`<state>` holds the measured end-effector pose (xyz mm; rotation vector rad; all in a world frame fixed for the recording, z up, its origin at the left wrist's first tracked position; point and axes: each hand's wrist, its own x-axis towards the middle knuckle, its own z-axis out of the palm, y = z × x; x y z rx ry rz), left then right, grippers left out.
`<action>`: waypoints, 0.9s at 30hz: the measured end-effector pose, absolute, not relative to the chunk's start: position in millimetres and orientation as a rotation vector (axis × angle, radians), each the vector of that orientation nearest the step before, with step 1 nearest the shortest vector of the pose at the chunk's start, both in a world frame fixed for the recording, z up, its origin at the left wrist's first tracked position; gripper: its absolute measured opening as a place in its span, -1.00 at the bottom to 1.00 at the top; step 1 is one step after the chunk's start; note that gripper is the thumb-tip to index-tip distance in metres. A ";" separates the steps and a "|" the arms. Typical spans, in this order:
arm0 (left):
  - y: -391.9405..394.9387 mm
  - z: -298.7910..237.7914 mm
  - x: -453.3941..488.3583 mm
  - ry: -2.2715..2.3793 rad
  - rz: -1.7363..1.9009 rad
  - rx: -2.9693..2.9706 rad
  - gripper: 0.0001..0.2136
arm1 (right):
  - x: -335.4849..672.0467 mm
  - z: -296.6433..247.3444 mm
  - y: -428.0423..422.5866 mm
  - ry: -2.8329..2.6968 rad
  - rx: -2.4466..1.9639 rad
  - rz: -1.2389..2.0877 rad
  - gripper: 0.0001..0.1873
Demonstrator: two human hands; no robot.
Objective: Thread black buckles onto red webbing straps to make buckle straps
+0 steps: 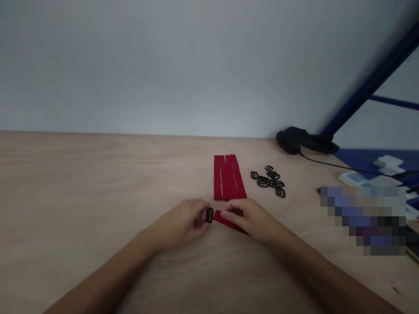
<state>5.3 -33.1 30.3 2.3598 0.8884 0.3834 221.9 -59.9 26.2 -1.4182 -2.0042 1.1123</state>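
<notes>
L hand [183, 222] w/ black buckle [209, 215], R hand [252, 220] on red strap [227, 221]

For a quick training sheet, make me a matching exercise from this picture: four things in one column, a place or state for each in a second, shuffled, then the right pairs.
Things:
1. Left hand
2. Right hand
3. Red fabric strips
4. Black plastic buckles

Places or states:
A. Heaped right of the strips
B. Lying side by side beyond the hands
C. Holding a single black buckle
D. Gripping a red strap

Pairs: 1-C; 2-D; 3-B; 4-A

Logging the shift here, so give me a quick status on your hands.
Left hand pinching black buckle. Right hand gripping red strap beside it. More red straps ahead, loose black loops to their right.
</notes>
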 end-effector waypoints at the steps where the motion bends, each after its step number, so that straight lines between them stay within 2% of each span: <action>1: -33.3 29.8 5.3 0.875 0.392 2.367 -0.93 | 222.3 25.3 -59.5 -2.017 -1.407 1.105 -0.77; 5: -34.5 29.2 6.1 0.810 0.405 2.388 -0.86 | 222.1 22.2 -58.9 -2.043 -1.363 1.133 -0.79; 11: -36.4 30.2 6.1 0.760 0.403 2.397 -0.86 | 221.2 26.1 -60.0 -2.036 -1.295 1.199 -0.82; 18: -34.7 32.9 6.2 0.649 0.550 2.333 -0.59 | 231.1 27.0 -55.9 -2.039 -1.169 1.285 -0.80; 23: -37.2 29.0 7.8 0.668 0.499 2.379 -0.65 | 228.9 17.8 -55.2 -1.948 -1.191 1.317 -0.77; 27: -39.2 27.1 7.6 0.691 0.532 2.377 -0.64 | 223.9 14.7 -56.8 -1.775 -1.178 1.345 -0.84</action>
